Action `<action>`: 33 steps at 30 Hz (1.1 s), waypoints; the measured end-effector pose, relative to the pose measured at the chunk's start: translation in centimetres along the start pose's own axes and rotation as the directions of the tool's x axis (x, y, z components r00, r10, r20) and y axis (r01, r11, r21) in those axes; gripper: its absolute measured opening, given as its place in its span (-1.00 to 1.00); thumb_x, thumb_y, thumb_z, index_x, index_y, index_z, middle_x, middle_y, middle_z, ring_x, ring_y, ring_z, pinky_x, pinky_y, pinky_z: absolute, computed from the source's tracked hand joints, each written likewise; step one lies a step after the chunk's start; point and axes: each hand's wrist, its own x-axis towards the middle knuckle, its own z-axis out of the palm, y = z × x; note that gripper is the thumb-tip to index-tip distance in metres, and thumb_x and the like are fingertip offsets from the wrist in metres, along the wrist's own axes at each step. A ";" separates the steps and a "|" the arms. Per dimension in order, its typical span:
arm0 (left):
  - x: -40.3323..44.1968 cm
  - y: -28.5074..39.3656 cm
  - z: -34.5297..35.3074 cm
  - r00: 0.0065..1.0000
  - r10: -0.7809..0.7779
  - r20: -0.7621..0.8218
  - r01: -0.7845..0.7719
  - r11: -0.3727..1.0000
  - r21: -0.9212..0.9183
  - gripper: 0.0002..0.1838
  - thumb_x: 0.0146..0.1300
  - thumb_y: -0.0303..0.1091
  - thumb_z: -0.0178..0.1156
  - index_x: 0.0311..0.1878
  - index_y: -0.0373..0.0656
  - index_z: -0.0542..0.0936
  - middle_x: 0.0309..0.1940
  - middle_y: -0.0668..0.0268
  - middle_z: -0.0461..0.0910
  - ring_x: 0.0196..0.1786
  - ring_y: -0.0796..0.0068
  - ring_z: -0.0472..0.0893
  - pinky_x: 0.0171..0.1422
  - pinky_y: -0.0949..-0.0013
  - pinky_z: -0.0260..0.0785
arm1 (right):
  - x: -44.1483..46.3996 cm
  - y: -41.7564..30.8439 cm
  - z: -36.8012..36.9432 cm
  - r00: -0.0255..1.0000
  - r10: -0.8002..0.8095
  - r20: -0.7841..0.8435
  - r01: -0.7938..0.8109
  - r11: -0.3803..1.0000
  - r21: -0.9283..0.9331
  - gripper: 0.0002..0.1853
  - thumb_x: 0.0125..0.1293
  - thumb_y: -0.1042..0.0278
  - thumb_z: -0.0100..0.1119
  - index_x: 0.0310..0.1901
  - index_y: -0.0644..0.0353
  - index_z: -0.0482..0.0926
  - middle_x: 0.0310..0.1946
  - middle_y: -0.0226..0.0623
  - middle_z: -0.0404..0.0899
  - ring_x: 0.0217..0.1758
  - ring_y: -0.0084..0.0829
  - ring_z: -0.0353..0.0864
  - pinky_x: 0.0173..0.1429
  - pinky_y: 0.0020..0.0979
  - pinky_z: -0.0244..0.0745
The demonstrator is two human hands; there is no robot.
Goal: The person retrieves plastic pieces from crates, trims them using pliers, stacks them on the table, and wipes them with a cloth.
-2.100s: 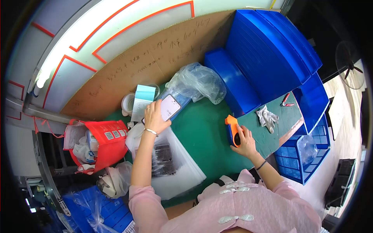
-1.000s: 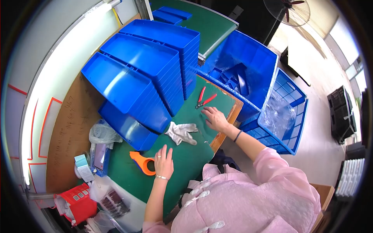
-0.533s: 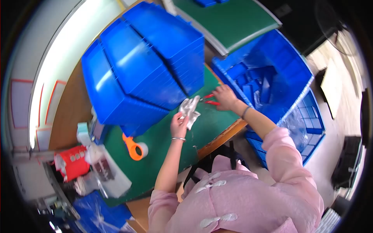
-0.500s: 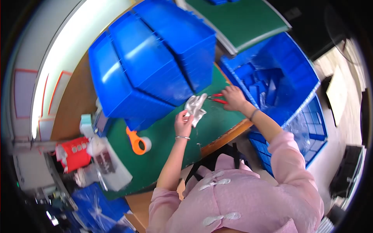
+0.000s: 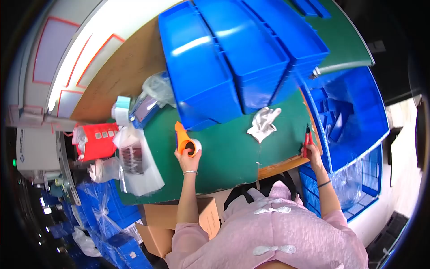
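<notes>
Two tools are held at the green counter (image 5: 224,154). The orange tape dispenser (image 5: 182,140) is grasped at its ring by the left hand (image 5: 186,162), whose fingers are clamped on the rim. At the counter's right edge, the red-handled nippers (image 5: 307,144) are gripped by the right hand (image 5: 315,157), with its fingers closed around the handles and the tip pointed away from the body. Between the hands, a white glove (image 5: 263,124) is seen near the stacked blue bins (image 5: 199,67).
</notes>
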 end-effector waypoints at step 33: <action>-3.1 -25.8 -23.2 0.768 0.165 -0.619 0.004 0.965 0.262 -0.56 0.18 -0.20 0.02 0.05 -0.31 0.38 -0.04 0.10 0.45 -0.09 0.15 0.48 0.00 0.20 0.32 | -7.6 -0.8 -3.5 0.805 0.047 -0.591 -0.063 0.998 -0.005 -0.68 0.10 0.02 0.04 -0.31 0.11 0.35 -0.54 -0.33 0.39 -0.47 -0.38 0.48 -0.33 -0.37 0.44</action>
